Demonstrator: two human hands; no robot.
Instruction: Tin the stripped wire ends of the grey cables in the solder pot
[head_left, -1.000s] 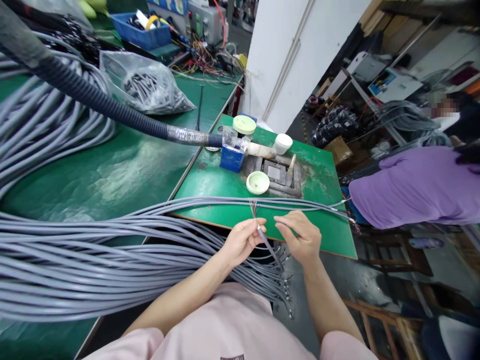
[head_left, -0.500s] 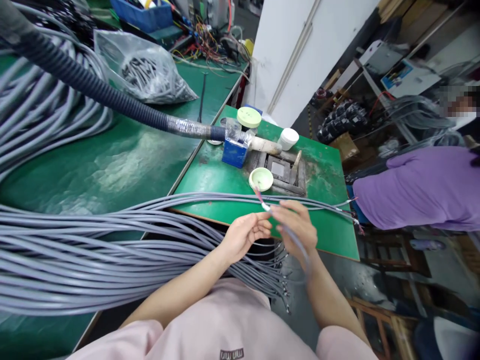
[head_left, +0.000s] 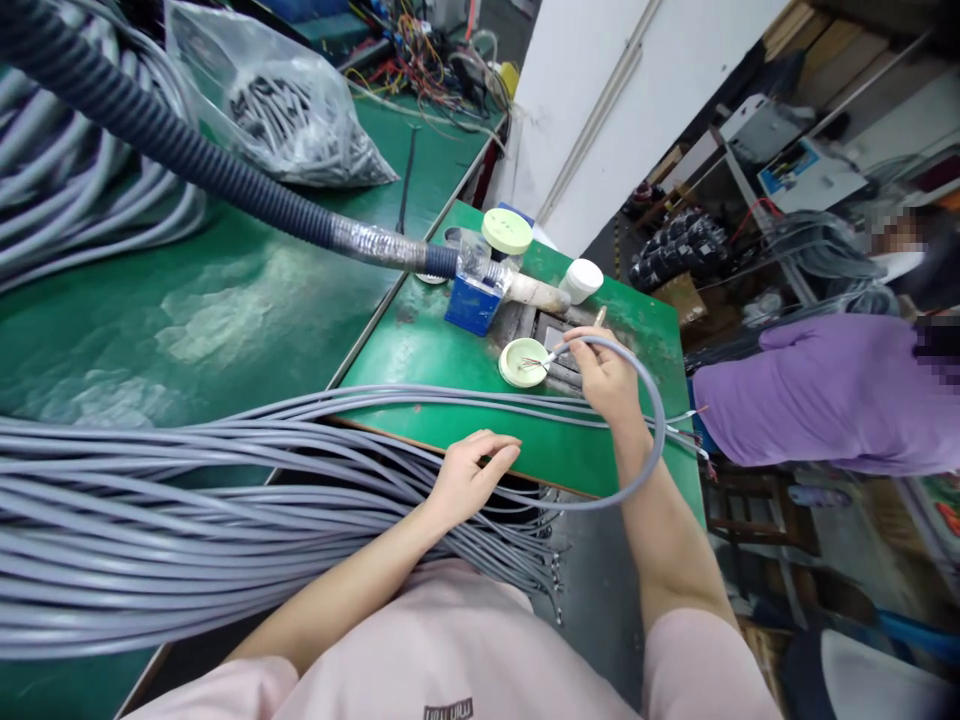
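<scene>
My right hand (head_left: 609, 375) is closed on a grey cable (head_left: 654, 400) close to its stripped end. Thin wires fan out from that end into a small pale-green bowl (head_left: 523, 364). From my fingers the cable loops out to the right, over my forearm, and back to the left. My left hand (head_left: 474, 477) holds nothing, its thumb and fingers apart, just above a large bundle of grey cables (head_left: 225, 520). The bowl stands beside a soldering pot (head_left: 559, 340), partly covered by my right hand.
A ribbed hose (head_left: 247, 205) crosses to a blue box (head_left: 474, 305) near a white jar (head_left: 581, 281) and a lidded tub (head_left: 507, 231). Several cables lie along the green table (head_left: 390, 345). A clear bag (head_left: 300, 125) sits farther back. A person in purple (head_left: 817, 390) is at the right.
My right hand has moved forward, bringing the cable's wire end from between both hands into the bowl. My left hand has let go of the cable and drawn slightly back to the left.
</scene>
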